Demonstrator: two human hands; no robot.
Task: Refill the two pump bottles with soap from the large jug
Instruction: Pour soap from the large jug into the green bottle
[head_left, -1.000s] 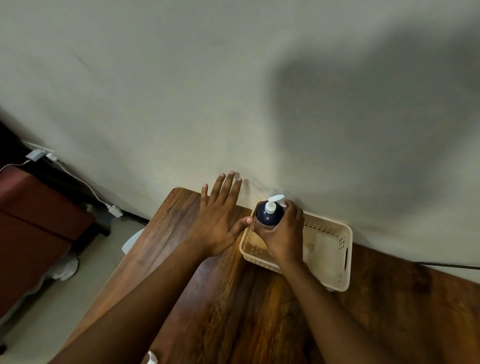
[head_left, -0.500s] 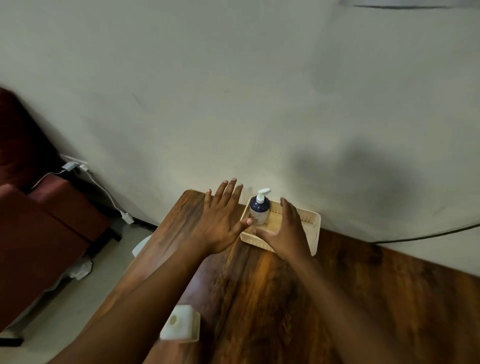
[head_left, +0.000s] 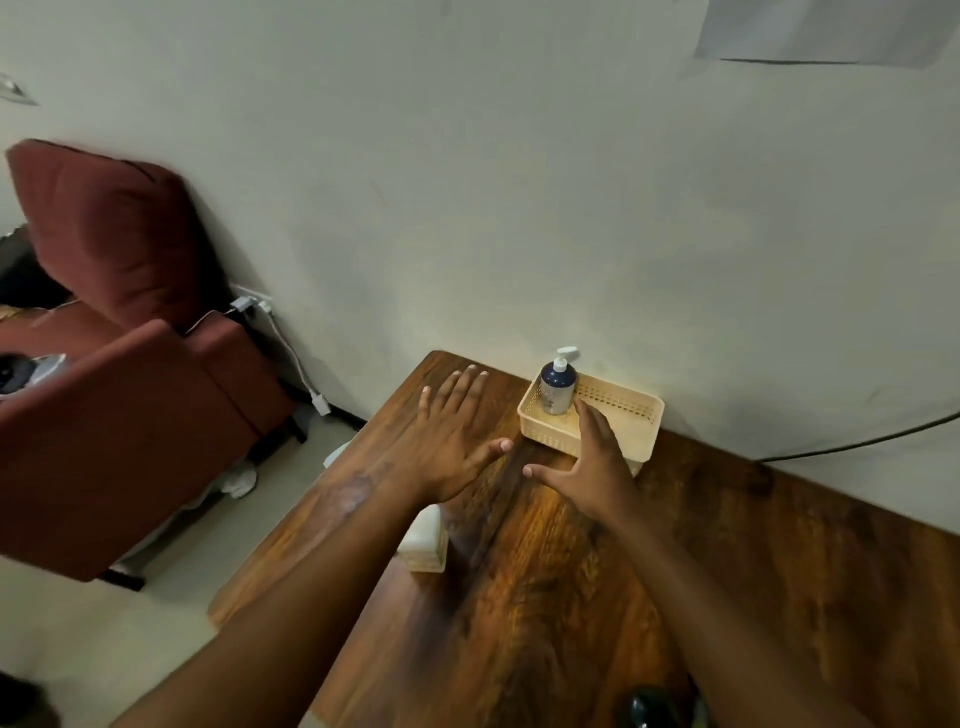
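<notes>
— While both hands hang spread and empty, left hand (head_left: 447, 441) over the worktop (head_left: 623, 597), right hand (head_left: 597, 467) at the basket (head_left: 613, 415) rim, what worries you?

— A careless sweep could topple the pump bottle (head_left: 558, 387), standing upright in the basket's far-left corner, just beyond the right fingertips.

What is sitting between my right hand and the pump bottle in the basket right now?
Nothing visible. The right hand is open above the near rim of the cream basket, and the blue pump bottle stands upright in the basket's back left corner, just beyond the fingertips. The basket holds nothing else. The left hand hovers off to the side.
</notes>
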